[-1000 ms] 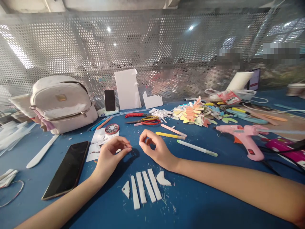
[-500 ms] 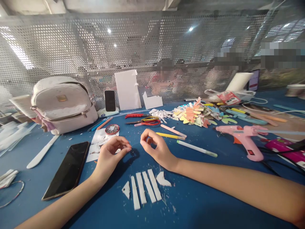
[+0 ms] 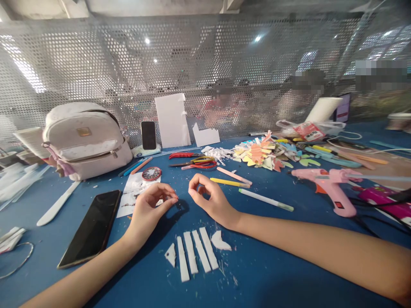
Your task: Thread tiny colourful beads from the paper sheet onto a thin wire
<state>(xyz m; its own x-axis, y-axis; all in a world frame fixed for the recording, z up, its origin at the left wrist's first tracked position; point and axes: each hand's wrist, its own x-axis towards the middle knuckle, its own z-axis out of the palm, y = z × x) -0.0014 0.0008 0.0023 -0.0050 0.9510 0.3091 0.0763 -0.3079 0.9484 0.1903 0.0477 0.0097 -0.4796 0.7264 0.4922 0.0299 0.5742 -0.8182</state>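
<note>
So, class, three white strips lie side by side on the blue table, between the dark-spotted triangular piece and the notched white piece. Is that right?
Not quite: the count is wrong. The head view shows four white strips, not three; they do lie side by side on the blue table, between the dark-spotted triangular piece and the notched white piece.
</note>
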